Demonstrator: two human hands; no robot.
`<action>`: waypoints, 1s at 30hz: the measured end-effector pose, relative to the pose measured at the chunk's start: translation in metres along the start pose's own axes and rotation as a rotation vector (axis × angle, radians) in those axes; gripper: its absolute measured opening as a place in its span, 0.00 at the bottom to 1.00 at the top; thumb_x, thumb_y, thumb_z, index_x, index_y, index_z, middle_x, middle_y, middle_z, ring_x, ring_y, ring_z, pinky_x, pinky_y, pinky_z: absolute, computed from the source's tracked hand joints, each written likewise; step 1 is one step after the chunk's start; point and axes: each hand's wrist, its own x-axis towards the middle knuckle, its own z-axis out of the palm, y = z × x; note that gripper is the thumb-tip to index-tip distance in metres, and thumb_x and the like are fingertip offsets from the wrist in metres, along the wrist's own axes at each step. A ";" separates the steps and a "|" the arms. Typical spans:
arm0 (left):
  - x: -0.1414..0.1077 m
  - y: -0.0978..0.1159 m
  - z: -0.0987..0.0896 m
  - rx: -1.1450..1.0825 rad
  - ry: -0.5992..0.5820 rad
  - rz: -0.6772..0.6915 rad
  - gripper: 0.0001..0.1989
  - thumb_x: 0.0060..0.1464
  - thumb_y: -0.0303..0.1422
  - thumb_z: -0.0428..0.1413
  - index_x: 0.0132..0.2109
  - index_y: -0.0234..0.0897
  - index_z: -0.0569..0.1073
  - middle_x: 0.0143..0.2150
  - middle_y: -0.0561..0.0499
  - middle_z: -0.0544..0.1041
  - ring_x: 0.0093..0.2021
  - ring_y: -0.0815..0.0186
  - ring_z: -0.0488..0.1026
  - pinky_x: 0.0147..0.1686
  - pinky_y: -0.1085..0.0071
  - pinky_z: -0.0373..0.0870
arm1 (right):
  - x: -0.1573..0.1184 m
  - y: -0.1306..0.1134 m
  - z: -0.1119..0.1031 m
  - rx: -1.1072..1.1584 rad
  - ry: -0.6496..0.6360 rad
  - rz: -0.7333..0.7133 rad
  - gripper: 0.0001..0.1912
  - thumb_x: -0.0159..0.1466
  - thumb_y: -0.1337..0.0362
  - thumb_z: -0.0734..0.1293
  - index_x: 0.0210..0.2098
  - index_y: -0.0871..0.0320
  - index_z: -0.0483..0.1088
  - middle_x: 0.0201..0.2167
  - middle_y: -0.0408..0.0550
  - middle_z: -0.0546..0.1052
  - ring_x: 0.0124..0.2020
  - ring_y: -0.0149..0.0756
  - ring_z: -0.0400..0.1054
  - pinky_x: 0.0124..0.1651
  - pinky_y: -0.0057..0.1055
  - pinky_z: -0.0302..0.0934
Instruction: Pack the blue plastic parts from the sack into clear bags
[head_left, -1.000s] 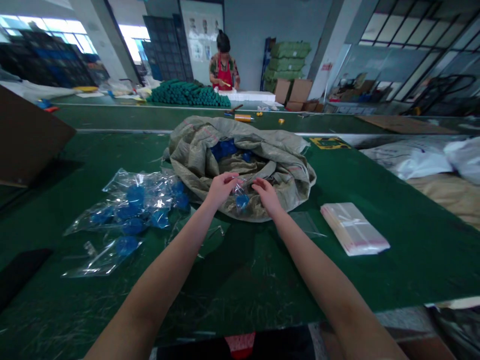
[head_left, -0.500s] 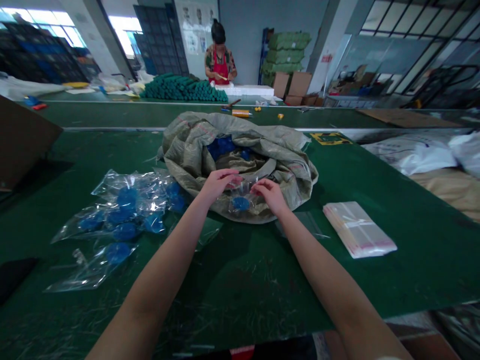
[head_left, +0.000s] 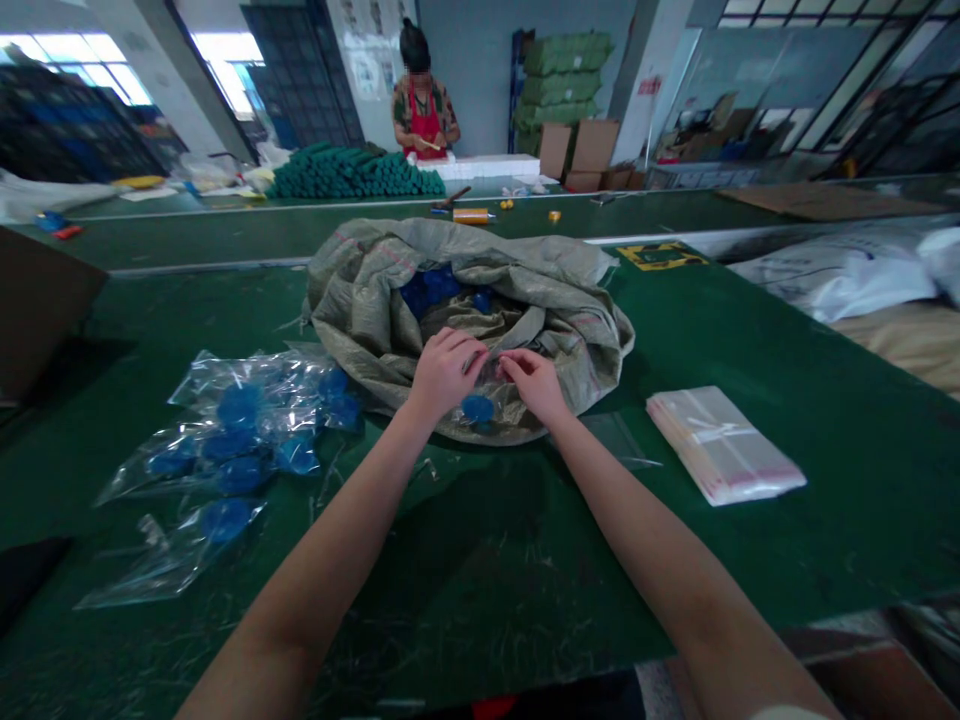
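Observation:
Both hands hold the top of a clear plastic bag with a round blue piece at its bottom. My left hand has its fingers bent and closed at the bag's left edge. On the right edge, my right hand pinches the film between thumb and fingertips. The bag hangs over the near rim of a grey-green woven sack, whose mouth is rolled open. Inside the sack lie more blue pieces. To the left, several clear bags with blue pieces lie overlapping on the green table.
A stack of flat clear bags lies to the right, with a loose clear bag beside my right forearm. A cardboard box stands at left. Across the tables, a person works behind a pile of green rolls.
My left hand has curled its fingers in toward the bag's top, and the hands are closer together. The whole view has shifted slightly.

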 end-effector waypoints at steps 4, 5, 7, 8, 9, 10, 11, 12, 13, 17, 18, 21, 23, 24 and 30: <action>0.007 0.016 0.010 0.160 -0.125 0.115 0.13 0.63 0.35 0.50 0.41 0.39 0.79 0.42 0.45 0.79 0.46 0.57 0.70 0.49 0.59 0.63 | 0.002 0.001 -0.002 -0.040 0.009 -0.061 0.11 0.59 0.54 0.67 0.33 0.55 0.75 0.28 0.44 0.77 0.32 0.35 0.71 0.41 0.34 0.68; 0.008 0.017 0.012 0.182 -0.127 0.111 0.14 0.63 0.36 0.49 0.42 0.38 0.79 0.42 0.44 0.79 0.46 0.56 0.70 0.48 0.59 0.63 | 0.002 0.001 -0.003 -0.051 0.009 -0.071 0.11 0.59 0.55 0.66 0.33 0.55 0.75 0.29 0.44 0.77 0.32 0.35 0.71 0.40 0.33 0.68; 0.011 0.017 0.015 0.212 -0.119 0.096 0.15 0.64 0.36 0.49 0.43 0.38 0.79 0.42 0.43 0.78 0.45 0.56 0.70 0.46 0.59 0.63 | 0.002 0.001 -0.005 -0.073 0.006 -0.081 0.11 0.59 0.55 0.66 0.33 0.55 0.74 0.29 0.44 0.77 0.32 0.35 0.70 0.39 0.33 0.67; 0.012 0.016 0.016 0.222 -0.118 0.095 0.15 0.64 0.36 0.48 0.43 0.38 0.79 0.41 0.43 0.78 0.45 0.55 0.70 0.46 0.59 0.63 | 0.002 0.001 -0.006 -0.086 0.003 -0.087 0.10 0.59 0.55 0.66 0.33 0.55 0.74 0.29 0.44 0.77 0.31 0.35 0.70 0.39 0.32 0.67; 0.013 0.015 0.016 0.230 -0.118 0.097 0.15 0.64 0.36 0.48 0.43 0.38 0.79 0.41 0.43 0.79 0.45 0.55 0.70 0.45 0.59 0.63 | 0.002 0.000 -0.007 -0.097 0.000 -0.096 0.10 0.60 0.55 0.66 0.33 0.55 0.74 0.29 0.44 0.77 0.31 0.35 0.70 0.38 0.32 0.66; 0.014 0.014 0.015 0.238 -0.121 0.104 0.15 0.64 0.36 0.48 0.42 0.38 0.79 0.41 0.43 0.79 0.45 0.55 0.70 0.45 0.59 0.63 | 0.002 -0.002 -0.007 -0.108 -0.002 -0.106 0.10 0.60 0.56 0.66 0.33 0.55 0.74 0.29 0.44 0.77 0.30 0.35 0.70 0.38 0.32 0.66; 0.015 0.014 0.015 0.243 -0.125 0.111 0.15 0.64 0.35 0.48 0.42 0.38 0.79 0.41 0.44 0.79 0.45 0.55 0.70 0.45 0.59 0.62 | 0.001 -0.003 -0.008 -0.117 -0.003 -0.114 0.10 0.60 0.56 0.66 0.33 0.55 0.74 0.29 0.44 0.77 0.30 0.35 0.70 0.38 0.32 0.66; 0.016 0.014 0.014 0.246 -0.129 0.116 0.14 0.64 0.35 0.49 0.41 0.38 0.79 0.40 0.44 0.79 0.44 0.55 0.71 0.45 0.60 0.62 | 0.001 -0.005 -0.008 -0.123 -0.003 -0.120 0.10 0.60 0.56 0.66 0.33 0.55 0.74 0.28 0.44 0.77 0.30 0.35 0.70 0.38 0.32 0.65; 0.016 0.014 0.014 0.246 -0.133 0.120 0.14 0.64 0.35 0.49 0.41 0.38 0.79 0.40 0.44 0.79 0.44 0.55 0.71 0.45 0.60 0.62 | 0.000 -0.006 -0.009 -0.126 -0.001 -0.120 0.10 0.60 0.56 0.65 0.33 0.55 0.74 0.29 0.44 0.77 0.30 0.34 0.70 0.38 0.32 0.65; 0.014 0.019 0.017 0.228 -0.129 0.101 0.11 0.62 0.34 0.51 0.40 0.38 0.78 0.40 0.44 0.79 0.44 0.55 0.72 0.46 0.59 0.62 | -0.001 -0.009 -0.009 -0.133 0.013 -0.105 0.10 0.60 0.56 0.65 0.32 0.55 0.74 0.28 0.43 0.77 0.29 0.34 0.70 0.38 0.32 0.65; 0.014 0.020 0.018 0.217 -0.115 0.082 0.11 0.61 0.33 0.51 0.39 0.38 0.78 0.40 0.44 0.79 0.44 0.55 0.72 0.46 0.59 0.62 | -0.001 -0.009 -0.009 -0.135 0.017 -0.104 0.09 0.60 0.57 0.65 0.32 0.55 0.74 0.28 0.43 0.77 0.29 0.34 0.71 0.38 0.32 0.65; 0.015 0.018 0.020 0.131 -0.008 -0.039 0.08 0.58 0.30 0.52 0.36 0.37 0.76 0.38 0.44 0.78 0.43 0.57 0.72 0.46 0.60 0.64 | -0.001 -0.005 -0.010 -0.135 0.045 -0.092 0.08 0.59 0.58 0.66 0.30 0.55 0.74 0.26 0.43 0.77 0.29 0.35 0.71 0.38 0.33 0.66; 0.018 0.013 0.014 -0.004 0.137 -0.187 0.06 0.57 0.30 0.53 0.34 0.36 0.75 0.36 0.46 0.77 0.40 0.60 0.72 0.44 0.63 0.66 | 0.000 -0.002 -0.010 -0.107 0.064 -0.060 0.07 0.58 0.58 0.66 0.29 0.54 0.73 0.25 0.43 0.76 0.29 0.36 0.72 0.38 0.34 0.67; 0.019 0.010 0.007 -0.106 0.224 -0.277 0.06 0.56 0.30 0.54 0.34 0.35 0.75 0.35 0.47 0.77 0.38 0.61 0.72 0.42 0.65 0.67 | 0.000 -0.001 -0.010 -0.072 0.071 -0.037 0.07 0.58 0.58 0.67 0.29 0.54 0.72 0.25 0.43 0.76 0.29 0.36 0.73 0.37 0.34 0.67; -0.020 0.023 -0.086 -1.031 0.280 -0.420 0.08 0.53 0.34 0.61 0.33 0.36 0.70 0.37 0.48 0.78 0.40 0.63 0.76 0.46 0.64 0.72 | 0.003 0.009 -0.007 0.159 0.094 0.090 0.15 0.57 0.49 0.68 0.33 0.53 0.67 0.31 0.45 0.79 0.31 0.39 0.76 0.34 0.36 0.70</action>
